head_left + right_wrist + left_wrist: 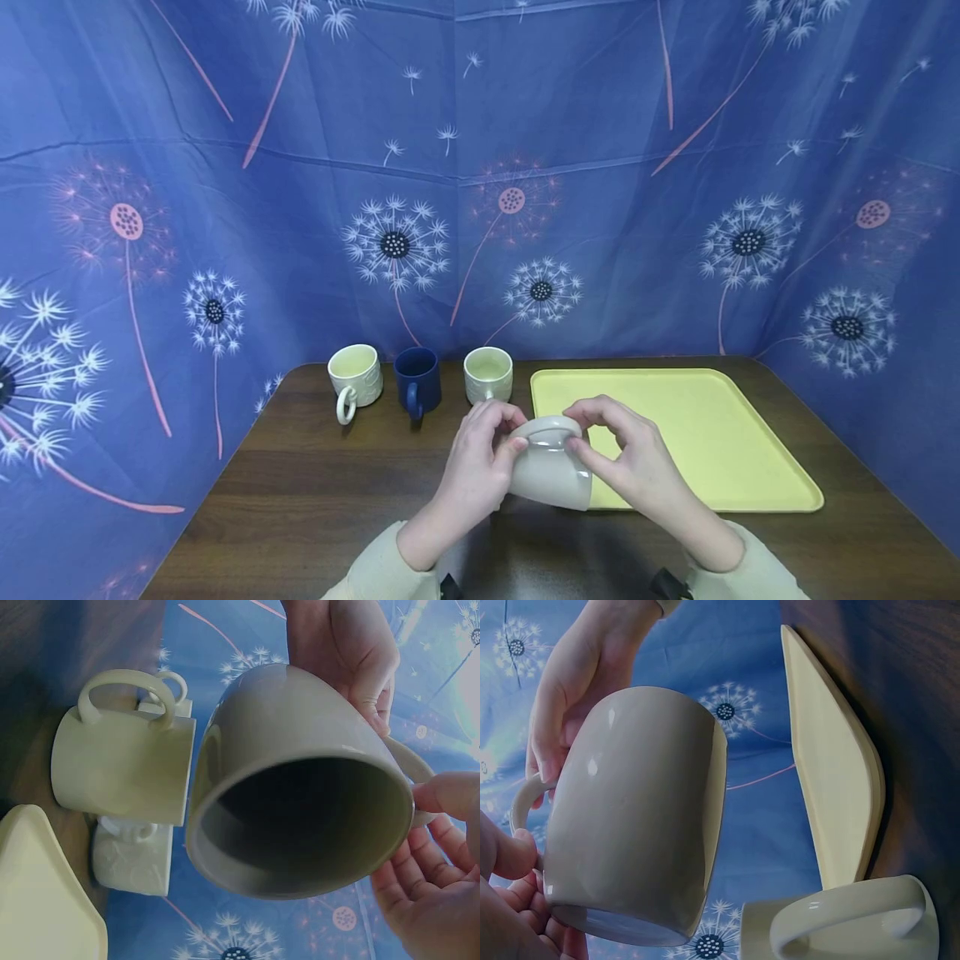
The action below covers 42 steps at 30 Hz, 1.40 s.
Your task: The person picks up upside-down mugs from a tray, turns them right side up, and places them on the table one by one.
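Observation:
A glossy light-grey mug (551, 475) is held on its side above the table, handle toward me. My left hand (480, 458) pinches one end of the handle between thumb and fingers. At the other end, my right hand (626, 450) pinches it too. The mug's dark, hollow mouth faces the right wrist view, where the mug (300, 712) fills the middle. Below it stands a plain pale mug (124, 761), also seen in the left wrist view as a mug (855, 922) with a big handle; my hands and the held mug mostly hide it in the head view.
Along the table's back edge stand a cream embossed mug (363, 379), a dark blue mug (426, 383) and another cream mug (495, 382). A yellow tray (712, 450) lies on the right of the brown wooden table (300, 517). Blue dandelion-print cloth (637, 275) hangs around the table.

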### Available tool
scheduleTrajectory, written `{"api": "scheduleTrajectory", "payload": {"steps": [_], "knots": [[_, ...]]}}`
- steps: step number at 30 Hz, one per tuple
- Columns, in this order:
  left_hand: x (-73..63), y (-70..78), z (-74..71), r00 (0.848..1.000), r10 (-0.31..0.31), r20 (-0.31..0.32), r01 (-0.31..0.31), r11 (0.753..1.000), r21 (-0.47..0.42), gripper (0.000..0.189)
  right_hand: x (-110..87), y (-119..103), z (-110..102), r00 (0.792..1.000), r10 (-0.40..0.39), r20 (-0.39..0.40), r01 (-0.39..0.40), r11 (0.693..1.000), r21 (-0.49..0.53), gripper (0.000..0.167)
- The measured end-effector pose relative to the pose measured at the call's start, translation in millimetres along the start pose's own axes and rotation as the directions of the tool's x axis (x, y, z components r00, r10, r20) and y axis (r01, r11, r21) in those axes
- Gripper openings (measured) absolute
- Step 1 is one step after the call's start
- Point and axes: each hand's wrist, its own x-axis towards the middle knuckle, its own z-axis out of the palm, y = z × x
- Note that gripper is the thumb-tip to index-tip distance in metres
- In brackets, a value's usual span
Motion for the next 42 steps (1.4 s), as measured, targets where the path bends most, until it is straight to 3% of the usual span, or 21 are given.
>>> {"api": "scheduleTrajectory", "payload": {"steps": [10,19,28,36,42], "knots": [[-2.5,-2.1,-0.3,0.998,-0.037,0.054,0.042,0.995,-0.088,0.017,-2.2,5.8,-2.3,0.998,-0.054,-0.009,0.054,0.998,0.033,0.038],[-2.3,-2.7,-6.5,0.992,-0.059,0.113,0.072,0.991,-0.115,0.018,-0.8,1.9,-5.0,0.999,-0.030,0.012,0.028,0.992,0.122,0.035],[-1.8,-2.7,-12.4,0.978,-0.065,0.201,0.094,0.986,-0.141,0.019,2.7,-4.4,-10.7,0.996,-0.080,0.040,0.076,0.992,0.100,0.036],[0.8,-2.4,-19.2,0.947,-0.035,0.320,0.093,0.982,-0.165,0.019,6.8,-5.8,-16.6,0.987,-0.140,0.080,0.135,0.988,0.069,0.037],[5.7,-0.8,-26.0,0.919,-0.048,0.392,0.139,0.969,-0.207,0.018,12.4,-5.3,-20.8,0.973,-0.184,0.138,0.175,0.981,0.078,0.036]]}}
